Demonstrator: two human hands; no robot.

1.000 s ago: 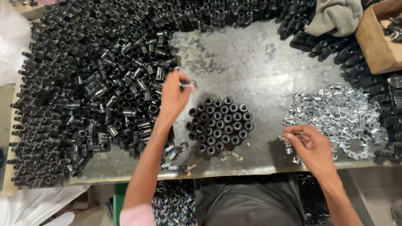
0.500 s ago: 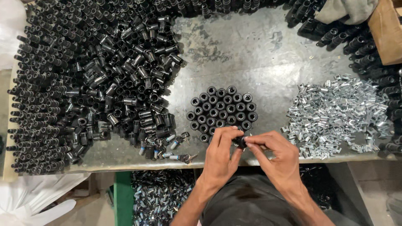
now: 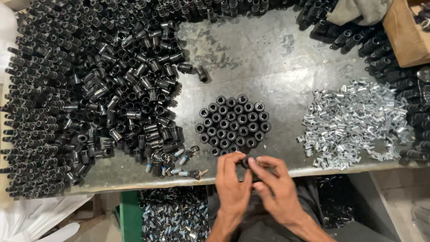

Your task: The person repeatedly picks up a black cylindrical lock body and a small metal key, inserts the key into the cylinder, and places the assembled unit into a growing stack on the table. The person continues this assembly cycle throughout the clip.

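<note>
Head view looked straight down on a worn metal table (image 3: 277, 67). At the far left and across the back lay a big loose heap of black cylindrical sleeves (image 3: 80, 103), most on their sides and pointing every which way. At the heap's near edge, by the table's front lip, sat a few small parts with blue and silver ends (image 3: 179, 163). Right of the heap stood a tight round cluster of upright black sleeves (image 3: 234, 125), open ends facing up.

Just in front of that cluster, at the table's front edge, the two hands met. The left hand (image 3: 233, 188) had its fingers curled inward, thumb and fingertips pinching a small black sleeve (image 3: 247, 162). The right hand (image 3: 275, 188) closed on the same piece from the other side, fingers bent and pressed to it. The sleeve looked short, dark and round, like the ones on the table; only its top showed between the fingertips, so its long axis and the way it pointed could not be told for sure.

Farther right spread a pile of shiny silver metal clips (image 3: 354, 121). In the far right corner sat a brown cardboard box (image 3: 405, 36) with a grey cloth (image 3: 358, 11) beside it.
</note>
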